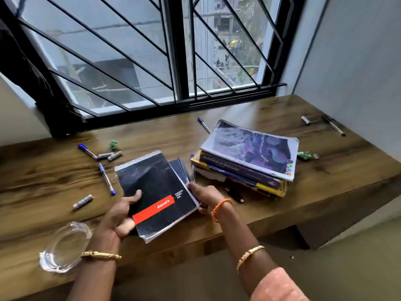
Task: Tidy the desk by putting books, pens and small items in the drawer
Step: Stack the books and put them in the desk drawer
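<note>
Black spiral notebook (158, 192) held flat above desk edge, book stack (245, 161) beside, pens (106, 178) scattered

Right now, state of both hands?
Left hand: closed on the black spiral notebook with red stripe.
Right hand: gripping the same notebook's right edge.

Left hand (121, 211): grips the near left edge of a black spiral notebook (156, 192), thumb on the cover.
Right hand (206, 196): holds the notebook's right edge.
Beneath: a second dark notebook (180, 168).
Right: book stack (245, 161).
Left: 2 blue pens (106, 178).
Surface: wooden desk (43, 170).
</note>
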